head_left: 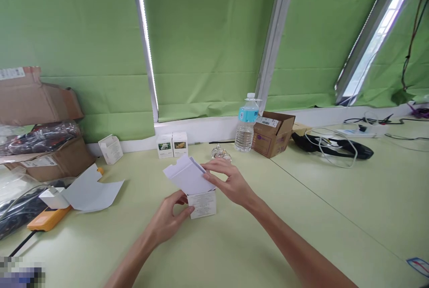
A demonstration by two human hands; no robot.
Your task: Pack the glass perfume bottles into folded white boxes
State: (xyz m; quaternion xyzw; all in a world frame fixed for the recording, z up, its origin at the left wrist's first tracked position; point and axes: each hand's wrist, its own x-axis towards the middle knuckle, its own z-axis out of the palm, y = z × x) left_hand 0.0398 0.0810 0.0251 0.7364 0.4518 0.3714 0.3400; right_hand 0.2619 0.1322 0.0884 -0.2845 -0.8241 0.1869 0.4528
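Observation:
A small white box (202, 204) with fine print on its side stands on the table in front of me. My left hand (168, 216) grips the box at its left side, thumb on the near face and fingers behind. Out of the box's top rises a folded white card insert (189, 176), tilted to the left. My right hand (231, 180) pinches the insert's right edge between thumb and fingers. How deep the insert sits in the box is hidden. Just beyond my right fingers lies a shiny, clear glass-like object (221, 153), partly covered by the hand.
Two small white boxes (172, 145) and another white box (111, 149) stand along the back. A water bottle (246, 124) is beside an open cardboard box (272, 133). At left are stacked cartons (53, 158), a bent white sheet (94, 192) and an orange power strip (48, 219).

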